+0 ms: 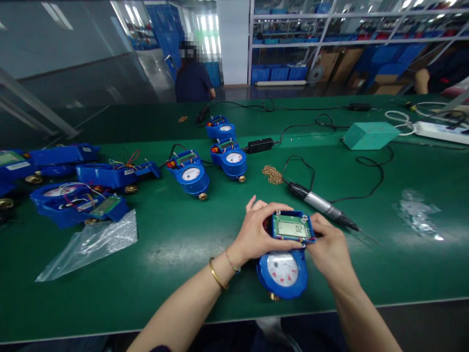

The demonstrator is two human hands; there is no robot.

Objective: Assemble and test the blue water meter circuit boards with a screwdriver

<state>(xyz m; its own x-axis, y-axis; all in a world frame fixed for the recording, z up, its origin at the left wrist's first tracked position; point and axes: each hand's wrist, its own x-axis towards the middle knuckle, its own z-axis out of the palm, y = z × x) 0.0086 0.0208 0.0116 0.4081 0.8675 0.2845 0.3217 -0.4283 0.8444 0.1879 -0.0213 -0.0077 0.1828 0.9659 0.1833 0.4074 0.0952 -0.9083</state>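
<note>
A blue water meter [282,274] lies on the green table near its front edge, with a round white dial and an open housing holding a small display board [292,227] that reads digits. My left hand [256,231] grips the left side of that display housing, fingers curled over its top. My right hand [330,247] holds the right side of the same housing, fingers closed against it. A bracelet sits on my left wrist.
An electric screwdriver [322,205] with a black cable lies just right of my hands. A pile of small brass screws [272,174], three assembled meters [190,173], opened meters with wires [80,198], a plastic bag [93,242], a green box [368,135]. A person stands beyond the table.
</note>
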